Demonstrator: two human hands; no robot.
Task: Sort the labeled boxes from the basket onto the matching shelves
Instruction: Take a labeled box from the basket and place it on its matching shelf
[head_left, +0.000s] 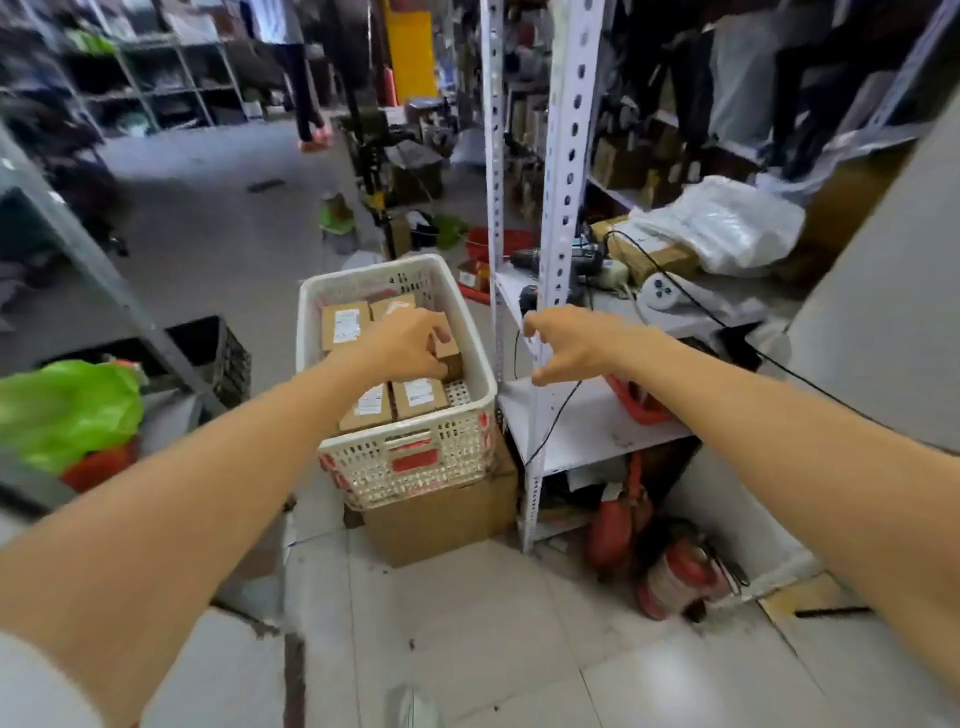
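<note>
A: Left hand (410, 343) was in the white basket (483, 400), fingers curled round a small cardboard box (451, 352) near the right wall. Right hand (566, 345) hung by the shelf upright (558, 208), fingers loosely spread and holding nothing.

B: Orientation?

A: Tipped up. Long axis seemed to run toward the far rim, label hidden. Best lifted straight, then label turned up.
</note>
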